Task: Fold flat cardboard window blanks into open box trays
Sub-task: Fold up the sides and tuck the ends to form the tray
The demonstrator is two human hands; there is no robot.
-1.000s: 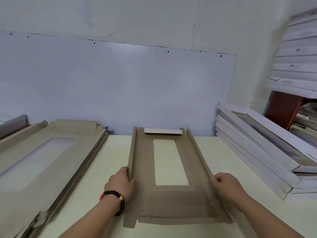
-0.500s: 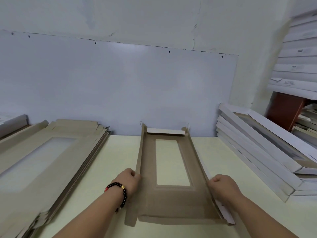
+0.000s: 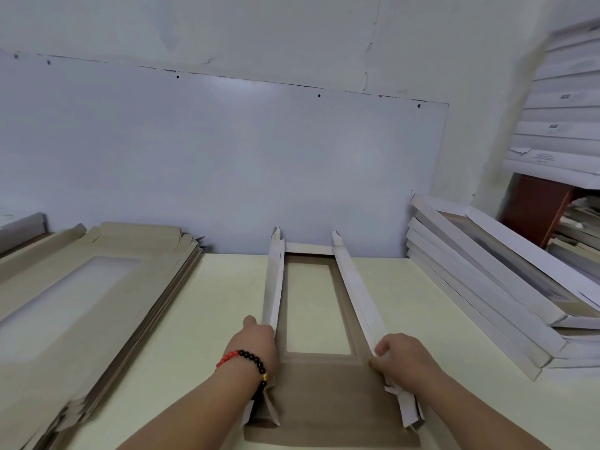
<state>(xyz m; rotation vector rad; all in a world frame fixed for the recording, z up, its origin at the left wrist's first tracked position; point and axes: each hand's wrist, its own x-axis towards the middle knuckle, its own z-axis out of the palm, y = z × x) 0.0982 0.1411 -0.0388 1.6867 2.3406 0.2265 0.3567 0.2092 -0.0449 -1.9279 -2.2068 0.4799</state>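
Note:
A brown cardboard window blank (image 3: 324, 381) lies lengthwise on the pale table, its rectangular cut-out in the middle. Both long side flaps stand folded up and inward, showing their white outer faces. My left hand (image 3: 256, 344), with a bead bracelet on the wrist, grips the left flap (image 3: 273, 287) near its lower part. My right hand (image 3: 401, 355) grips the right flap (image 3: 357, 293) at about the same height. A short white flap (image 3: 308, 247) lies at the far end against the wall.
A thick stack of flat brown blanks (image 3: 91, 287) fills the table's left side. Folded white trays (image 3: 480, 287) lean stacked at the right, with more white boxes (image 3: 565, 105) shelved above. A wall panel (image 3: 227, 164) closes the back. Bare table (image 3: 227, 293) lies between.
Both side flaps have swung from lying outward to standing folded inward, white faces now showing. My hands moved closer together with them, and the camera tilted down slightly.

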